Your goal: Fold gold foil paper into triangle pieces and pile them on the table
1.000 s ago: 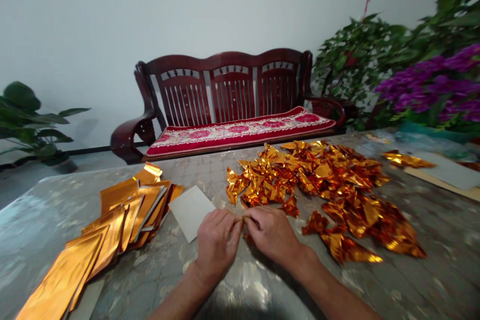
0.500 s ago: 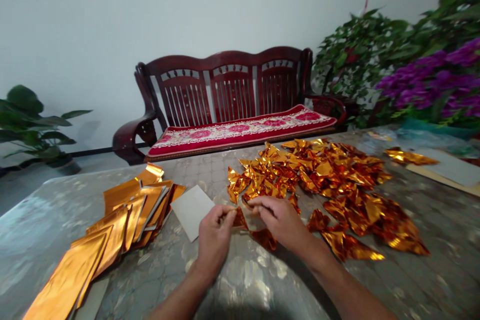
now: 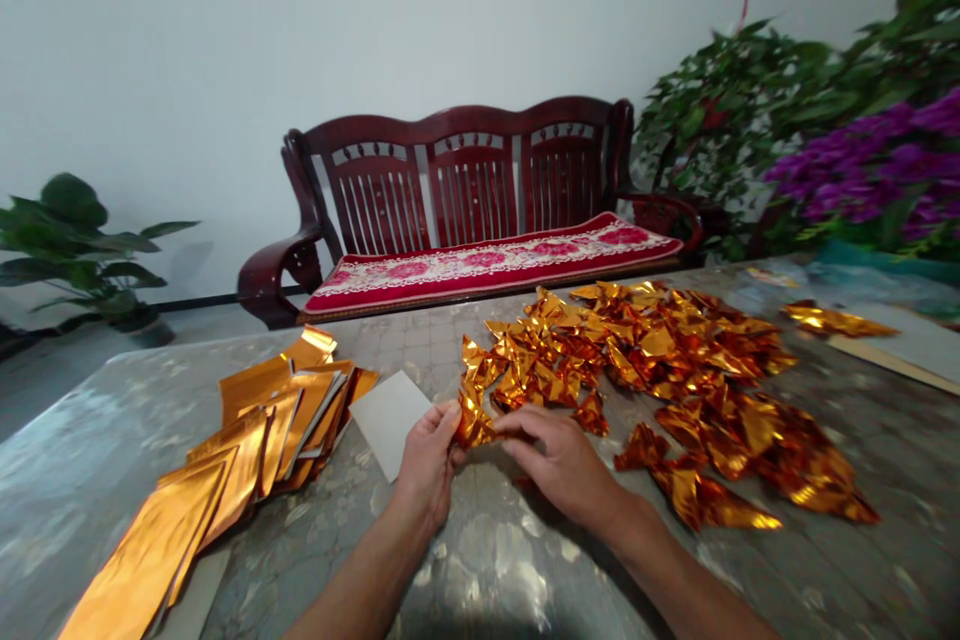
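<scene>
Fingers of the left hand point(image 3: 429, 460) have a crinkly gold foil piece point(image 3: 475, 418) pinched over the surface point(image 3: 480, 560); those of the right hand point(image 3: 559, 460) sit close together at its other end, can't tell if they're really gripping. Foil looks thin, so I'd guess a hard tug could rip it, or a weak pinch drop it near the foil pile point(image 3: 652, 345). Container-wise, a pot point(image 3: 152, 332) off left holds a leafy plant point(image 3: 82, 245).
</scene>
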Demonstrator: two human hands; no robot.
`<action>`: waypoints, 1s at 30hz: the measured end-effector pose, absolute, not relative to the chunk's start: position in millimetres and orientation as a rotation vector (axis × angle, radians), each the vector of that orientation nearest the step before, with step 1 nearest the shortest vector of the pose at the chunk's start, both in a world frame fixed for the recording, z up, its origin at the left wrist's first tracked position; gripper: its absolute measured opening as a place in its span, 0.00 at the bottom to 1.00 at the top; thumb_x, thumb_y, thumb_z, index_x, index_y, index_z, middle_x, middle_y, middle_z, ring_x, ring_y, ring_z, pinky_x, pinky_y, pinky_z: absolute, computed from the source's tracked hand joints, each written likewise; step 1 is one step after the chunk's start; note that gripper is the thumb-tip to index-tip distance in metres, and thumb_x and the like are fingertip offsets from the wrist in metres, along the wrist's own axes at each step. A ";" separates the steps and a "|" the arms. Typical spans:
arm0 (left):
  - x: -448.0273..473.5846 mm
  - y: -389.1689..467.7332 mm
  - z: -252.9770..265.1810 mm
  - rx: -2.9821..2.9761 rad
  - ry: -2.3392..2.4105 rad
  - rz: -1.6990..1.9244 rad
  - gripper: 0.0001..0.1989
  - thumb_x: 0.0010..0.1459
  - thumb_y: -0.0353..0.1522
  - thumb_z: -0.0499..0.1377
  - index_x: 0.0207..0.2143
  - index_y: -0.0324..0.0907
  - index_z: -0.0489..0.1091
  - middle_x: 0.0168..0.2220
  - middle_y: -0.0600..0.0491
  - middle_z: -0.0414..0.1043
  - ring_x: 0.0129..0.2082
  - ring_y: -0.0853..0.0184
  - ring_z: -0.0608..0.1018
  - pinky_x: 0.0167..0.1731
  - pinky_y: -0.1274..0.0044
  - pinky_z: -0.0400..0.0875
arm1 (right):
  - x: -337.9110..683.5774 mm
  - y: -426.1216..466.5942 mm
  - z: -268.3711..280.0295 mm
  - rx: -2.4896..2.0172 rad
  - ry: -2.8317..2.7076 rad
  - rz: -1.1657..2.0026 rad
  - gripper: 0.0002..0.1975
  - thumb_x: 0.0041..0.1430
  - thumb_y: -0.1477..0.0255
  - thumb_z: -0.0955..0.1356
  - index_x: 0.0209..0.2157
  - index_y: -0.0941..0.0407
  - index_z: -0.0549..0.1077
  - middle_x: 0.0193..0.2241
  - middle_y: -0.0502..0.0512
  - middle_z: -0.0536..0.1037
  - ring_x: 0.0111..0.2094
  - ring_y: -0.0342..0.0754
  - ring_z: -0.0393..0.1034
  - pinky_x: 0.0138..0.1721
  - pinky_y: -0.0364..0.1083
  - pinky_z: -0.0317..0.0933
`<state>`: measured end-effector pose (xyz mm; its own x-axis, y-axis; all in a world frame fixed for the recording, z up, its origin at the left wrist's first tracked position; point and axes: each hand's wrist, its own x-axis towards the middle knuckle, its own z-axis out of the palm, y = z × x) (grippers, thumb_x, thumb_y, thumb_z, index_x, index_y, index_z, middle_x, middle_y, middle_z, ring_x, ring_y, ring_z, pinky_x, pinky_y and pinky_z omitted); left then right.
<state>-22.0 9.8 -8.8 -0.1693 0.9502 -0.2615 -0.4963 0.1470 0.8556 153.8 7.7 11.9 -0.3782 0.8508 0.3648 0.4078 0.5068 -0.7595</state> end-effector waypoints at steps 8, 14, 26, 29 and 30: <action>-10.6 -2.5 -2.3 0.701 0.930 1.323 0.26 0.44 0.41 0.73 0.43 0.40 0.71 0.37 0.51 0.78 0.32 0.70 0.77 0.33 0.80 0.71 | 149.8 7.5 4.3 -1.104 -1.768 0.722 0.07 0.59 0.76 0.68 0.35 0.54 0.79 0.32 0.50 0.82 0.34 0.46 0.76 0.39 0.43 0.65; -2.4 -11.2 -0.3 0.691 0.905 1.312 0.27 0.44 0.35 0.73 0.46 0.41 0.71 0.43 0.50 0.78 0.37 0.68 0.78 0.38 0.79 0.72 | 145.3 5.5 0.3 -1.101 -1.720 0.701 0.07 0.60 0.75 0.66 0.35 0.54 0.78 0.32 0.51 0.82 0.34 0.47 0.76 0.39 0.43 0.66; -0.5 -8.5 -6.7 0.839 1.100 1.384 0.21 0.45 0.30 0.69 0.43 0.40 0.69 0.35 0.54 0.76 0.31 0.70 0.76 0.33 0.80 0.71 | 136.9 6.4 -4.1 -1.212 -1.723 0.601 0.08 0.57 0.75 0.66 0.33 0.55 0.77 0.29 0.52 0.82 0.31 0.48 0.75 0.34 0.43 0.65; 0.9 -10.0 -6.4 0.842 1.161 1.378 0.19 0.46 0.32 0.68 0.41 0.39 0.68 0.29 0.58 0.72 0.24 0.74 0.71 0.26 0.82 0.66 | 135.8 4.9 -3.4 -1.220 -1.743 0.607 0.08 0.57 0.76 0.65 0.32 0.55 0.77 0.29 0.52 0.81 0.30 0.47 0.75 0.34 0.43 0.64; 1.1 -10.6 -6.4 0.845 1.175 1.379 0.19 0.46 0.32 0.68 0.40 0.39 0.68 0.28 0.58 0.72 0.24 0.74 0.70 0.26 0.82 0.66 | 135.4 4.2 -3.2 -1.220 -1.752 0.607 0.08 0.57 0.76 0.65 0.32 0.55 0.77 0.29 0.52 0.81 0.30 0.47 0.75 0.34 0.43 0.64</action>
<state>1.1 -10.6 -6.4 -0.1628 0.9791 -0.1222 -0.2760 0.0737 0.9583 135.4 4.2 -3.2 -0.1191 0.9140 0.3879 0.4780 0.3952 -0.7844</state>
